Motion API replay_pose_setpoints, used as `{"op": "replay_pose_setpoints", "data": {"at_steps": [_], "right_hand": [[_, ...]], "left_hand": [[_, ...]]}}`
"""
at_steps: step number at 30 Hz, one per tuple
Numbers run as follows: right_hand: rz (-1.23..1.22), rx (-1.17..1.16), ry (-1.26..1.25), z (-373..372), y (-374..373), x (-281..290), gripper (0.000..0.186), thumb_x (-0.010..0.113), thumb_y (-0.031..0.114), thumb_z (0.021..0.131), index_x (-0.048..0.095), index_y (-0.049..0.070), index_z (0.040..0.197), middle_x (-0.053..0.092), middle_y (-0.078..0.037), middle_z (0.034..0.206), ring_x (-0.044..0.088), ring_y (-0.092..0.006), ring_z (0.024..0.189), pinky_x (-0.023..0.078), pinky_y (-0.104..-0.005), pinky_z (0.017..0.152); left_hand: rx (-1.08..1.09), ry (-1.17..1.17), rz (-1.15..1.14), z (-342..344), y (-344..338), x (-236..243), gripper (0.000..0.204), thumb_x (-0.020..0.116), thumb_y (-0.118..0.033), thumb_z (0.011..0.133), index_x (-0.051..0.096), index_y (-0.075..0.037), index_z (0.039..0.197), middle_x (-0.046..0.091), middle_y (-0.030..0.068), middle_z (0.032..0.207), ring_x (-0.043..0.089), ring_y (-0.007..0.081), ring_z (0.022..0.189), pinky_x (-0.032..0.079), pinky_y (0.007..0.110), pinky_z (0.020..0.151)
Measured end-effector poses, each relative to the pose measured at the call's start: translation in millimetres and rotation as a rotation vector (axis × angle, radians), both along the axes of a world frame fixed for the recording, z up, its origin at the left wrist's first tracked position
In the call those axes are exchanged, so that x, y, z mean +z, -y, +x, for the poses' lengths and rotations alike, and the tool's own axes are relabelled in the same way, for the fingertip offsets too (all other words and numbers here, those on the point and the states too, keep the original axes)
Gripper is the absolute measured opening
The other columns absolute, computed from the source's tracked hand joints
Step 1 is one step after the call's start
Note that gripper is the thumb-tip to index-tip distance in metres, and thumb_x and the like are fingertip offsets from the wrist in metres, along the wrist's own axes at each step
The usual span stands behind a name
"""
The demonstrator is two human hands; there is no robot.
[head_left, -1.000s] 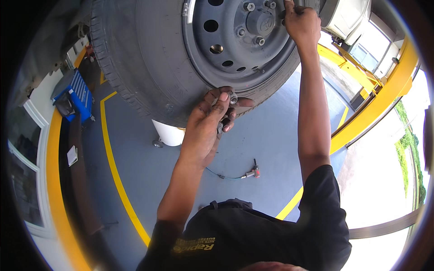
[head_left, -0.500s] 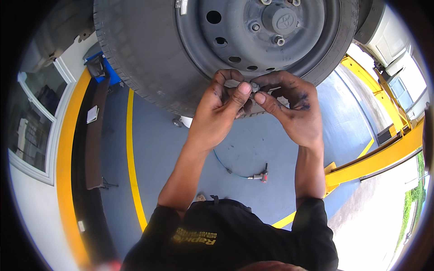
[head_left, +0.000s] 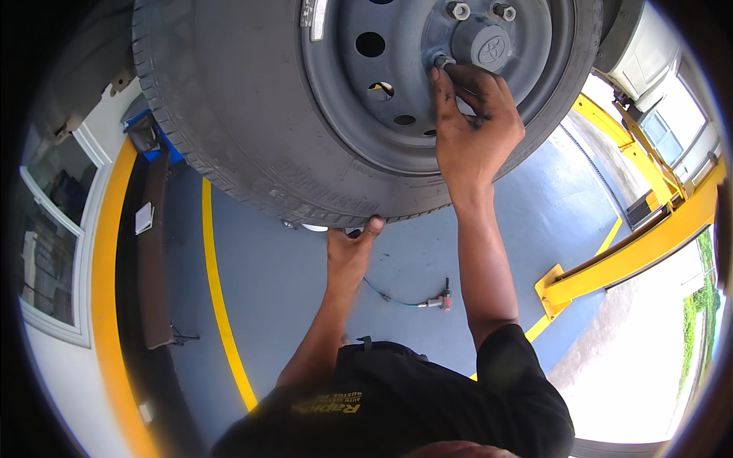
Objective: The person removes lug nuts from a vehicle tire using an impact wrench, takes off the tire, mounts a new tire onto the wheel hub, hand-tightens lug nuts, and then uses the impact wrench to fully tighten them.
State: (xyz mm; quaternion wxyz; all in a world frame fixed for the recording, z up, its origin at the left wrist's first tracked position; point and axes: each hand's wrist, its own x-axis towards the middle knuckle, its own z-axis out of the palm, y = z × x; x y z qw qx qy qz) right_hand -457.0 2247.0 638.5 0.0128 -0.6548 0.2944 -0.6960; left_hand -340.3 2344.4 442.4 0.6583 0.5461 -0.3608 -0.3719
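A grey steel wheel (head_left: 416,156) with its tire (head_left: 244,114) fills the upper middle, raised above the floor. At the left side of its centre cap (head_left: 482,47), my right hand (head_left: 479,126) pinches a lug nut (head_left: 442,61) between thumb and fingertips, against a stud position. Two more lug nuts show above it, one (head_left: 458,11) at left and one (head_left: 504,11) at right. My left hand (head_left: 347,263) is at the tire's lower edge, thumb up by the tread and fingers curled. Something dark shows between its thumb and fingers; what it is I cannot make out.
On the blue-grey floor lies an air impact wrench (head_left: 440,302) with a thin hose (head_left: 382,293). A yellow lift arm (head_left: 626,263) runs along the right. At left are a brown bench (head_left: 155,259) with a white pad (head_left: 144,217) and a blue bin (head_left: 164,145).
My hands, together below the rim before, have parted. The right has risen to the wheel's centre with a lug nut; the left has dropped to the tire's lower edge. The wheel appears lower in view.
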Motion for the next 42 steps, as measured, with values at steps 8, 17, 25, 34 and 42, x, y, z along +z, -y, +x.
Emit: {"op": "replay_pose_setpoints", "data": {"at_steps": [8, 17, 25, 34, 42], "right_hand": [[-0.128, -0.212, -0.093, -1, -3, 0, 0.018, 0.079, 0.007, 0.088, 0.076, -0.001, 0.104, 0.077, -0.011, 0.096, 0.077, -0.0187, 0.089, 0.059, -0.0287, 0.077], [0.092, -0.309, -0.001, 5, -3, 11, 0.031, 0.082, 0.029, 0.088, 0.078, -0.001, 0.094, 0.075, -0.012, 0.075, 0.072, -0.0152, 0.067, 0.054, -0.0258, 0.066], [0.271, -0.401, -0.054, 17, -25, 31, 0.036, 0.08, 0.034, 0.09, 0.079, -0.001, 0.091, 0.074, -0.011, 0.07, 0.07, -0.015, 0.063, 0.053, -0.0272, 0.065], [0.231, -0.451, 0.001, 23, -19, 38, 0.05, 0.066, 0.036, 0.099, 0.07, -0.005, 0.072, 0.062, -0.017, 0.056, 0.062, -0.0211, 0.051, 0.046, -0.0368, 0.054], [-0.022, -0.253, -0.09, 1, -11, 10, 0.029, 0.08, 0.024, 0.09, 0.076, -0.001, 0.106, 0.077, -0.013, 0.085, 0.075, -0.0174, 0.075, 0.057, -0.028, 0.075]], "left_hand": [[-0.109, -0.096, -0.11, 14, 12, 16, 0.06, 0.087, -0.031, 0.081, 0.061, 0.004, 0.121, 0.063, 0.0152, 0.118, 0.056, 0.0264, 0.119, 0.042, 0.041, 0.107], [-0.255, -0.084, -0.129, 21, 11, 18, 0.057, 0.082, -0.029, 0.087, 0.056, 0.006, 0.123, 0.056, 0.0152, 0.122, 0.051, 0.0237, 0.118, 0.04, 0.041, 0.106], [-0.323, -0.072, -0.123, 24, 13, 18, 0.067, 0.079, -0.029, 0.09, 0.047, 0.009, 0.135, 0.049, 0.0219, 0.135, 0.046, 0.029, 0.134, 0.038, 0.046, 0.118], [-0.336, -0.08, -0.123, 22, 12, 18, 0.066, 0.079, -0.029, 0.09, 0.049, 0.012, 0.132, 0.047, 0.0253, 0.136, 0.045, 0.0322, 0.136, 0.038, 0.049, 0.117], [-0.158, -0.093, -0.28, 12, 15, 12, 0.041, 0.084, -0.027, 0.085, 0.067, 0.003, 0.107, 0.065, 0.0113, 0.105, 0.055, 0.0156, 0.091, 0.044, 0.035, 0.084]]}}
